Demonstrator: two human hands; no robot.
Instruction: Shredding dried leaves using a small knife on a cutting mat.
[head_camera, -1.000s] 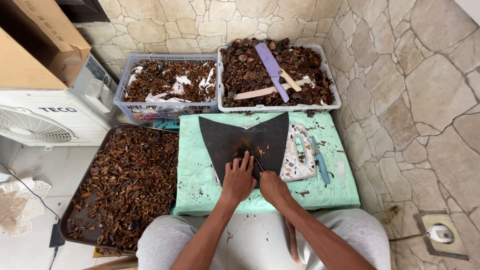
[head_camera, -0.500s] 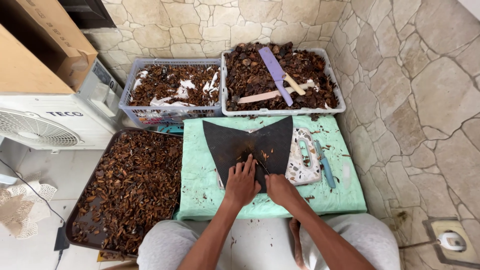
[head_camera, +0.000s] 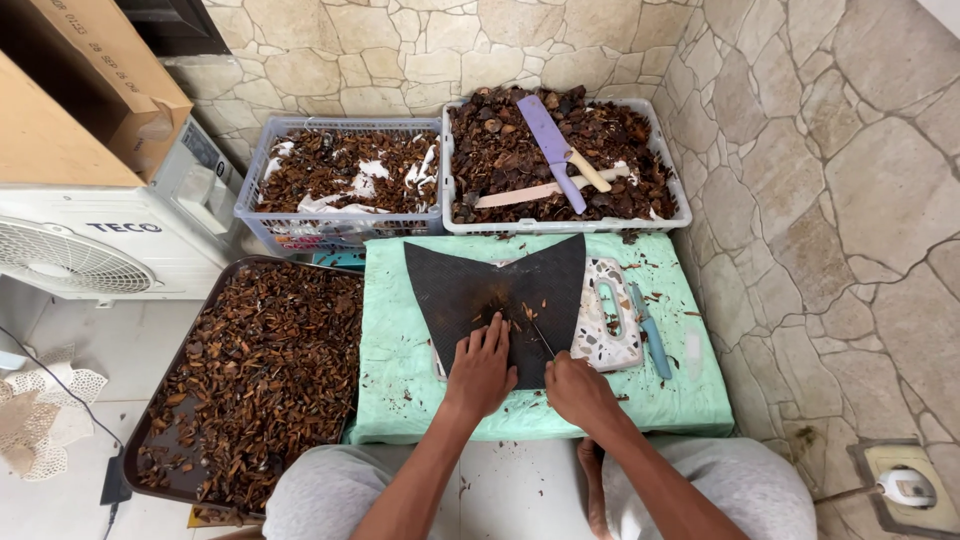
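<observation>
At frame centre, the left hand (head_camera: 480, 368) presses flat on brown bits on a black mat (head_camera: 470, 290) while the right hand (head_camera: 578, 388), fist closed around a thin blade (head_camera: 541, 338), cuts them; likely mid-chopping, next stroke needing fingers kept apart from the edge

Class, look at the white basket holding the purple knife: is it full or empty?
Full: the white plastic basket is heaped to its rim with brown dried pieces, and the purple knife lies on top.

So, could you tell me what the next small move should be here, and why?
Probably draw the thin blade down through the small brown piece on the black mat. The left hand lies flat on the mat with its fingertips at that piece, and the right hand grips the blade angled toward it, so a cut looks set up.
</observation>
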